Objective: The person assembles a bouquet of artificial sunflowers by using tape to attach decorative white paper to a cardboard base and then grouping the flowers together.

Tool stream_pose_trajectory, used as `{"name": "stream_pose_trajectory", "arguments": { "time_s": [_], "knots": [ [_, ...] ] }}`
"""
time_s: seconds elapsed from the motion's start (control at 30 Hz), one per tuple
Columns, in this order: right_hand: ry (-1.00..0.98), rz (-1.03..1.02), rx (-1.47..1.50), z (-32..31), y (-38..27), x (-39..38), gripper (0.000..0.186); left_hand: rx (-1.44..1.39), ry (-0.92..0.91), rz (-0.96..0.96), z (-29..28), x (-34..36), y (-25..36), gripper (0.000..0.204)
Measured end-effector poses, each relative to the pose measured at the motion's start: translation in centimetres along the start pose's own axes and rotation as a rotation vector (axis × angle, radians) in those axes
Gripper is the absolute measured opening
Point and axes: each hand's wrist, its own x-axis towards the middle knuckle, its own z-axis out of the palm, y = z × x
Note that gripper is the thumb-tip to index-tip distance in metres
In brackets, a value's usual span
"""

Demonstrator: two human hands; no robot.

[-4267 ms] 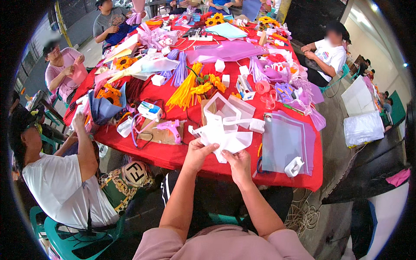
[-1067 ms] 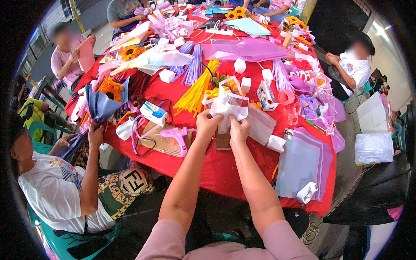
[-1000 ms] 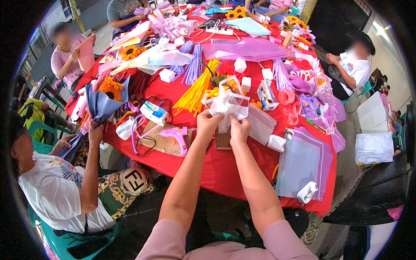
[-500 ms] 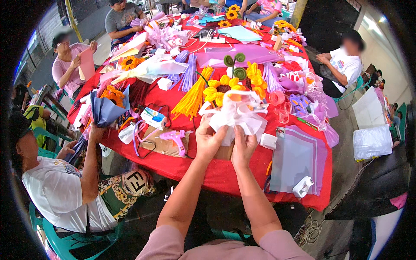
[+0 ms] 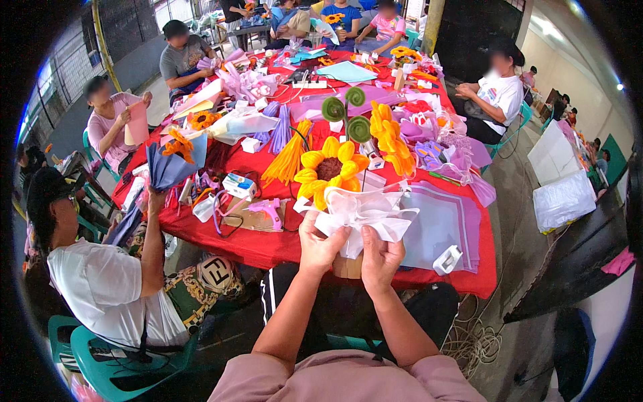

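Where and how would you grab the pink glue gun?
By the handle, coming from the wearer's side of the red table. The pink glue gun lies on cardboard, its handle pointing toward the wearer and its nozzle off to the left, so that approach should keep the grip clear of the tip.

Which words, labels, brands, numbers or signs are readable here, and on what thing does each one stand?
Patterned garment: bold emblem letters; I won't copy a brand mark.
Blue-white box: print too small.
White shirt at right: print too small.
Held wrap: no text seen.
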Motion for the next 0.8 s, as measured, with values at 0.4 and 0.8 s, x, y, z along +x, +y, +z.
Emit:
{"name": "stream_pose_trajectory", "arguments": {
  "time_s": [0.4, 0.8],
  "knots": [
    [-0.023, 0.021, 0.083, -0.9, -6.3, -3.9, 0.026, -0.080, -0.060, 0.068, 1.0, -6.7, 3.1, 0.039],
    [-0.356, 0.131, -0.010, -4.0, -8.6, -5.9, 0.046, -0.080, -0.130, 0.130, 2.0, -10.3, 6.0, 0.039]
  ]
}}
